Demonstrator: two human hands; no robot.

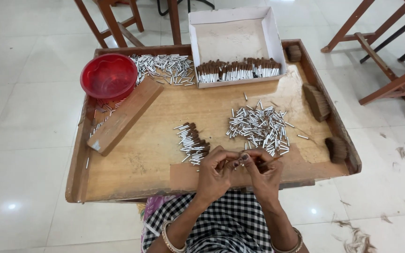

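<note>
both hands point(240, 168) pinch one small bristle tuft, finished brush heads point(194, 143) stacked beside, big pile of empty metal tubes point(258, 126) left on table point(141, 159).

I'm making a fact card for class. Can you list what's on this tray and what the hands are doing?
Tray: wooden tray with raised edges
Left hand: pinching a thin brown piece with the right hand
Right hand: fingertips meeting the left
Loose pile: small silver tubes
Finished pile: tubes with brown tufts
White box: row of tufted tubes along its near side
Red bowl: far left corner
Wooden block: lying slantwise beside the bowl
</note>
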